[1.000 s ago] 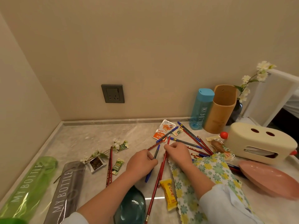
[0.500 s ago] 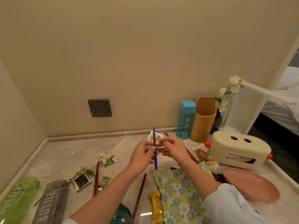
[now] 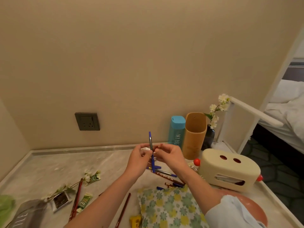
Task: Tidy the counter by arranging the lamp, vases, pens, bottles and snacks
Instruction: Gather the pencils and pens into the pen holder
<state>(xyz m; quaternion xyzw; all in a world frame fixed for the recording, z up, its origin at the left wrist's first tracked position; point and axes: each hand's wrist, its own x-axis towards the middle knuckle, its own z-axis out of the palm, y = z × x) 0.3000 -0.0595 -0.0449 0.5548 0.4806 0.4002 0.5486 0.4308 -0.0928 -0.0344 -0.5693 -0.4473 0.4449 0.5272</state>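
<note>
Both hands are raised over the counter's middle, pinching one blue pen [image 3: 150, 139] that stands upright between them. My left hand [image 3: 139, 159] grips it from the left, my right hand [image 3: 169, 156] from the right. More red and blue pens [image 3: 166, 176] lie scattered on the marble counter [image 3: 52, 167] below. A tan pen holder [image 3: 195, 134] stands open-topped at the back, beside a blue bottle [image 3: 176, 130] and a dark vase with white flowers [image 3: 209, 135]. Snack packets [image 3: 84, 201] and a loose flower sprig [image 3: 65, 189] lie at the left.
A cream tissue box [image 3: 230, 168] sits at the right, with a pink plate [image 3: 256, 209] in front of it. A floral cloth [image 3: 169, 206] lies near me. Grey [image 3: 28, 214] and green [image 3: 5, 206] bottles lie at the lower left. A wall socket [image 3: 87, 121] is behind.
Both hands picked a blue pen off the counter and lifted it upright. The view tilted up and the hands rose a little further since half a second ago.
</note>
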